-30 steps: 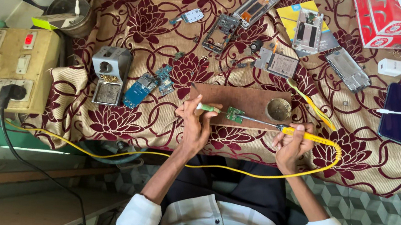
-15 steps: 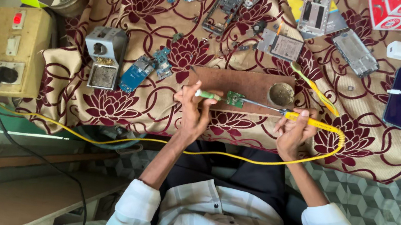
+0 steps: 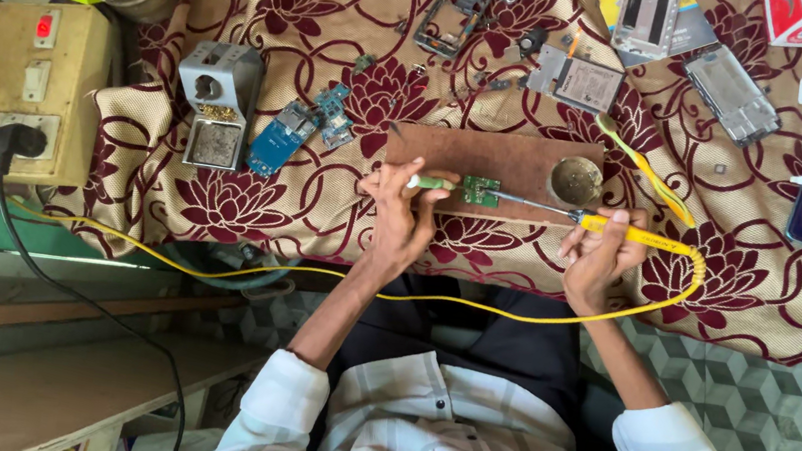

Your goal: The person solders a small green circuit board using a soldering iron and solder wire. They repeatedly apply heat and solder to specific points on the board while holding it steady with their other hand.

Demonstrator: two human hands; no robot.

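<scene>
At centre frame I had the left hand closed around a green-handled tool, its tip touching the small green circuit board. The board lay on the lower edge of the brown wooden block. The right hand gripped the yellow soldering iron, fingers wrapped on the handle, the metal tip reaching left to the board.

Risks I judged:
- The board sat loose near the block's edge; pressure from either tool could push it off onto the patterned cloth.
- The hot tip was near the left fingers; a slip could burn them.
- The yellow cord looped below the table edge across my lap; a snag could jerk the iron.

Containers:
- The round tin stood on the block's right end; it held a dull residue, of what kind I could not tell.
- The grey metal stand, left of centre, held brass wool above and a pad below.
</scene>
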